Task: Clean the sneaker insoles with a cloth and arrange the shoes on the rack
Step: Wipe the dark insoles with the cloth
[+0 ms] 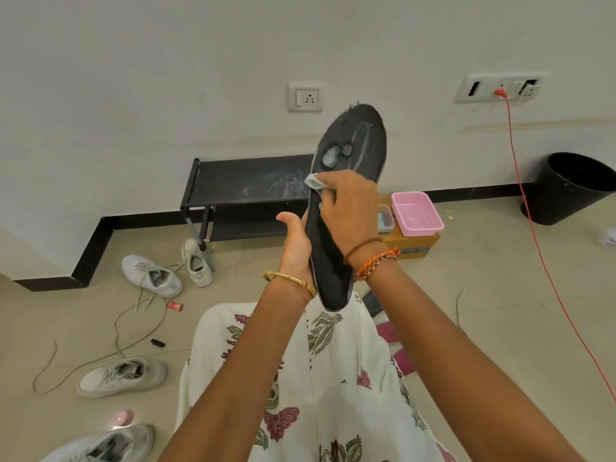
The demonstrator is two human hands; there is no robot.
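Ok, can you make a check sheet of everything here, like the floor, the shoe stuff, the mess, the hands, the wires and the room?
Surface: beige tiled floor, with scattered bits.
Job's things: worn black foam insole held upright; small grey cloth pressed on it; four pale sneakers on the floor; black metal shoe rack with no shoes seen on it.
Clutter: loose laces, red wrapper, pink plastic basket on a cardboard box.
Grippers: left hand grips the insole's edge; right hand holds the cloth.
Cables: orange cord running from a wall socket.
Surroundings: white wall, black bin.
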